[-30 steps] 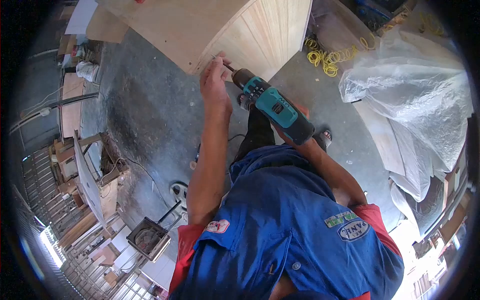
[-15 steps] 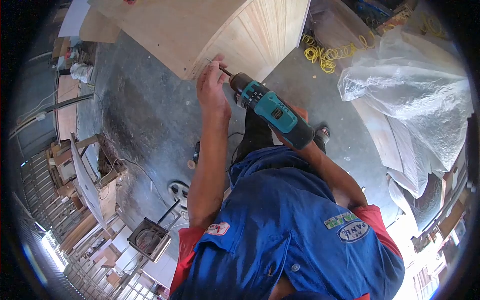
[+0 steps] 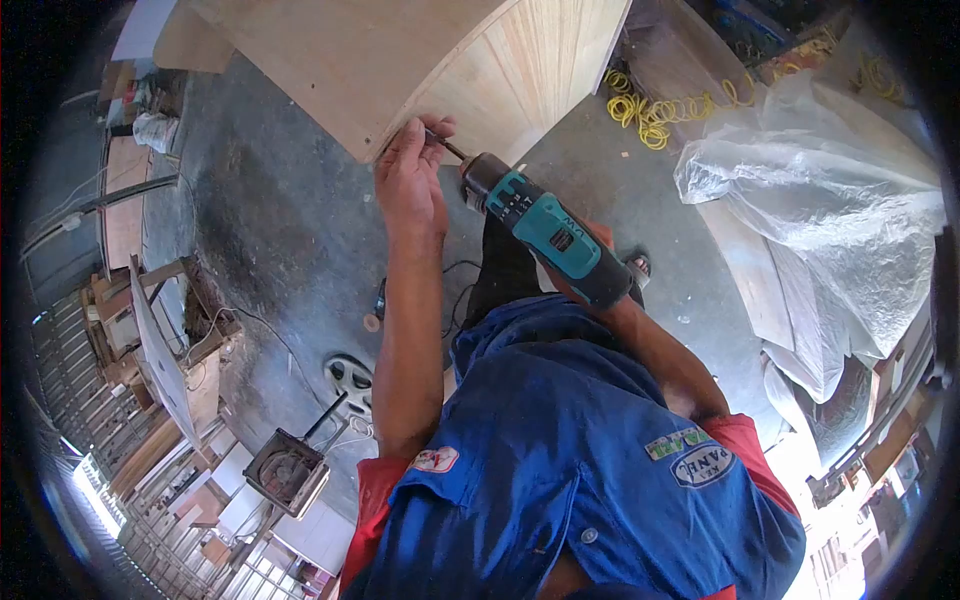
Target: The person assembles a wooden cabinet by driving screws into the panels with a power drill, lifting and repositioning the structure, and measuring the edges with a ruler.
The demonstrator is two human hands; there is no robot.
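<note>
My left hand (image 3: 412, 185) has its fingers and thumb pinched round what looks like a small screw at the tip of the drill bit (image 3: 453, 148); the fingers largely cover it. Those fingertips are at the lower edge of a pale plywood piece (image 3: 330, 60) with a curved, slatted side (image 3: 520, 70). From below, my right hand (image 3: 603, 235) grips a teal and black cordless drill (image 3: 555, 235), whose body hides most of that hand. The drill points up and left towards the wood.
Clear plastic sheeting (image 3: 810, 180) drapes over panels on the right. A coiled yellow hose (image 3: 650, 120) lies beyond. On the floor at left are a power tool (image 3: 376, 305) with a cord, a wheel-shaped base (image 3: 350, 380) and a box-like metal stand (image 3: 285, 470).
My left hand has shifted slightly left, and its fingers now cover more of the bit's tip. The drill has moved slightly down and left, still in my right hand.
</note>
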